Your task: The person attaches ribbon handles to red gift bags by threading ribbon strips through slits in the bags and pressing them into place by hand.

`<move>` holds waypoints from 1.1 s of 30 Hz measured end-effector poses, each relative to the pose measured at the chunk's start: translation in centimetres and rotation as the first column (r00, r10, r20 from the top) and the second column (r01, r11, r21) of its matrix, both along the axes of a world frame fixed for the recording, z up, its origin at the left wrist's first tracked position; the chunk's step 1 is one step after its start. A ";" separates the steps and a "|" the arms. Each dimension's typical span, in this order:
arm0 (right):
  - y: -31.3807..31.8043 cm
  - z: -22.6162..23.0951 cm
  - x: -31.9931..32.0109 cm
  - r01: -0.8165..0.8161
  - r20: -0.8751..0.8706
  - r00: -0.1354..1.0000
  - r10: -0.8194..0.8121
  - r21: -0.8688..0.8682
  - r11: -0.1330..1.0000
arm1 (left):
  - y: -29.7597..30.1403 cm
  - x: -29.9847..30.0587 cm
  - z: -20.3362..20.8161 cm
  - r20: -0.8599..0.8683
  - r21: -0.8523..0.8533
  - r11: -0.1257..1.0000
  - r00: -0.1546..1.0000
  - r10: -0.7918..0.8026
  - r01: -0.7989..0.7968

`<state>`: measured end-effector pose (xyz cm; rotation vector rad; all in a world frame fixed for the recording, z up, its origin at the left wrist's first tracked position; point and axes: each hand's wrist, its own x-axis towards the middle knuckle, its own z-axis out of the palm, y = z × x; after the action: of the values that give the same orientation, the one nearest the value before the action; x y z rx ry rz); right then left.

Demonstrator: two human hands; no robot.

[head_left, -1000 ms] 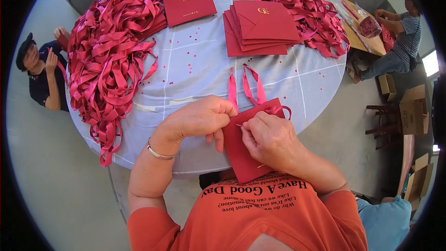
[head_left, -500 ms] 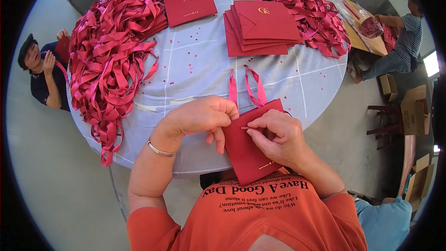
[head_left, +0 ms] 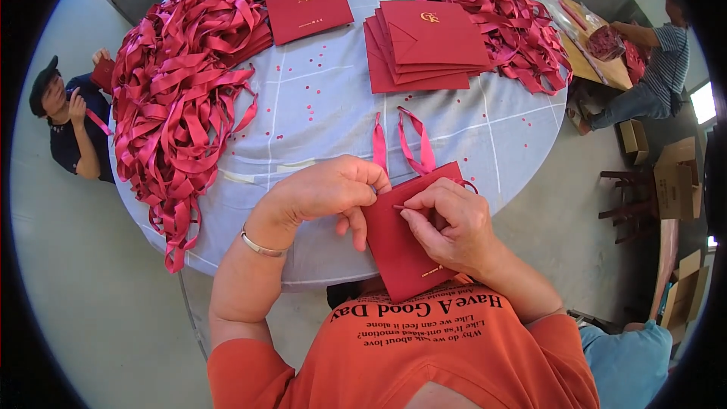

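Observation:
A dark red paper gift bag (head_left: pixel 400 261) lies tilted at the near table edge, against my shirt. My left hand (head_left: pixel 342 191) is closed on its upper left edge, thumb and forefinger pinching there while the other fingers curl beside it. Across the bag's front, my right hand (head_left: pixel 454 227) pinches a thin pink-red ribbon (head_left: pixel 398 207) between thumb and forefinger; a bit of ribbon end sticks out past the fingertips. Another ribbon loop (head_left: pixel 418 148) stands out from the bag's far edge onto the table. Part of the bag is hidden under my right hand.
Stacked red bags (head_left: pixel 435 42) and another bag (head_left: pixel 309 7) lie farther back on the cloth-covered table (head_left: pixel 318 121). Big ribbon heaps (head_left: pixel 178 98) flank them. Small red dots dot the cloth. One person (head_left: pixel 76 117) works at the left, another (head_left: pixel 666 60) at the right; cardboard boxes (head_left: pixel 676 182) stand right.
My right hand has shifted very slightly, and a ribbon curve now shows more beyond its knuckles. My left hand stays put. The person at the left has turned the head and lowered a bag.

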<state>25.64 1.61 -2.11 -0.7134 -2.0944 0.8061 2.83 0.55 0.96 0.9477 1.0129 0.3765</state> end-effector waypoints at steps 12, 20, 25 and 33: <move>0.1 0.6 -0.6 -0.016 0.082 0.997 0.005 0.139 0.990 | -0.2 0.6 0.3 -0.069 0.037 0.999 0.998 0.001 0.001; -1.6 2.4 -1.7 -0.213 0.615 0.769 -0.175 0.504 0.837 | -0.6 1.3 0.4 -0.155 0.087 0.996 0.988 0.024 -0.010; -1.8 2.9 -3.2 -0.185 0.606 0.754 -0.252 0.565 0.804 | -0.7 1.2 0.3 -0.204 0.118 0.993 0.979 0.007 0.017; -0.4 2.3 -3.5 -0.159 0.565 0.824 0.041 0.160 0.974 | -0.9 1.4 0.7 -0.215 0.137 0.989 0.976 -0.026 0.057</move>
<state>22.10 1.23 0.21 -0.8003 -2.7181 0.4527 4.21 -0.33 1.68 1.1543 1.1702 0.3198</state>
